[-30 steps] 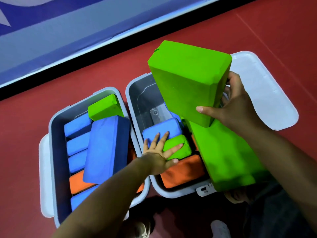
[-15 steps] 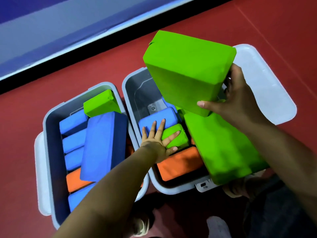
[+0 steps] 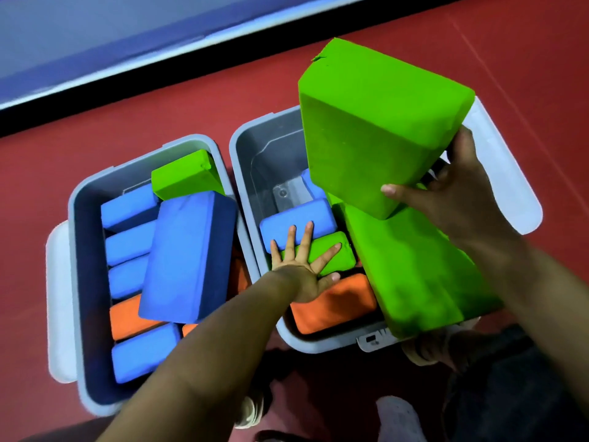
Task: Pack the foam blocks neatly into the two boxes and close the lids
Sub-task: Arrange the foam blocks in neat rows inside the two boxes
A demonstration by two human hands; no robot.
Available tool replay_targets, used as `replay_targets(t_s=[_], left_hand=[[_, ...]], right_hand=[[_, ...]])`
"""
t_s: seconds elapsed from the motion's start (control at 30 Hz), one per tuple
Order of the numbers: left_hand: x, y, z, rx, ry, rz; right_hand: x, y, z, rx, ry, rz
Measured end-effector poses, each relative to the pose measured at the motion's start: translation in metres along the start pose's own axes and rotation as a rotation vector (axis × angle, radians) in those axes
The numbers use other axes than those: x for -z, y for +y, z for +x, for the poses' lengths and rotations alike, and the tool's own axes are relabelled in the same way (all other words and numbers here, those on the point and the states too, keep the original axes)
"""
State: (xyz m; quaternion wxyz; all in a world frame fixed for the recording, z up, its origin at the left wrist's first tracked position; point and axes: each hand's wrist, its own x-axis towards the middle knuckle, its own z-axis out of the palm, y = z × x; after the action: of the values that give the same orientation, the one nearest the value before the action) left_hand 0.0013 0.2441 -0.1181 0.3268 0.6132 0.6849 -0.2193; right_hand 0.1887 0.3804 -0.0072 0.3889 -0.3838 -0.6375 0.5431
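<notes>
While the left hand (image 3: 304, 266) presses flat, fingers spread, on small blocks (image 3: 298, 223) in the right box (image 3: 255, 148), seemingly to level them, the right hand (image 3: 459, 199) grips a big green block (image 3: 376, 122) above.

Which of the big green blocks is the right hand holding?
The upper large green block, raised above the right box and gripped by the right hand. The other large green block lies slanted across that box's edge.
</notes>
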Motion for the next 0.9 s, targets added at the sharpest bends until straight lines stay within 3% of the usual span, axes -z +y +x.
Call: replay_targets(t_s=[0.17,0.3,0.57,0.63,0.67,0.73,0.77,0.83,0.9], left_hand=[[0.013,-0.009,0.010,0.031,-0.011,0.006],[-0.005,0.002,-0.005,-0.042,-0.034,-0.035],[-0.009,-0.001,-0.007,-0.057,-0.044,-0.084],[0.002,-0.002,-0.018,-0.083,-0.055,-0.183],[0.012,-0.005,-0.026,-0.093,-0.045,-0.338],[0.039,-0.010,-0.046,-0.076,0.103,-0.835],[0.054,-0.013,-0.058,-0.040,0.261,-1.024],[0.084,-0.021,-0.086,0.021,0.711,-1.119],[0.109,-0.025,-0.115,-0.082,1.014,-0.996]], right_hand=[[0.001,0.001,0.000,-0.020,0.044,0.019],[0.001,0.000,0.002,-0.040,0.110,0.063],[-0.005,0.010,0.003,-0.068,0.127,-0.062],[-0.005,0.004,0.002,-0.066,0.128,-0.080],[-0.005,-0.001,0.001,-0.055,0.113,-0.092],[-0.007,-0.007,-0.003,-0.021,0.045,-0.150],[-0.008,-0.011,-0.007,-0.001,0.012,-0.182],[-0.011,-0.017,-0.017,0.072,-0.025,-0.302],[-0.012,-0.019,-0.022,0.170,-0.040,-0.439]])
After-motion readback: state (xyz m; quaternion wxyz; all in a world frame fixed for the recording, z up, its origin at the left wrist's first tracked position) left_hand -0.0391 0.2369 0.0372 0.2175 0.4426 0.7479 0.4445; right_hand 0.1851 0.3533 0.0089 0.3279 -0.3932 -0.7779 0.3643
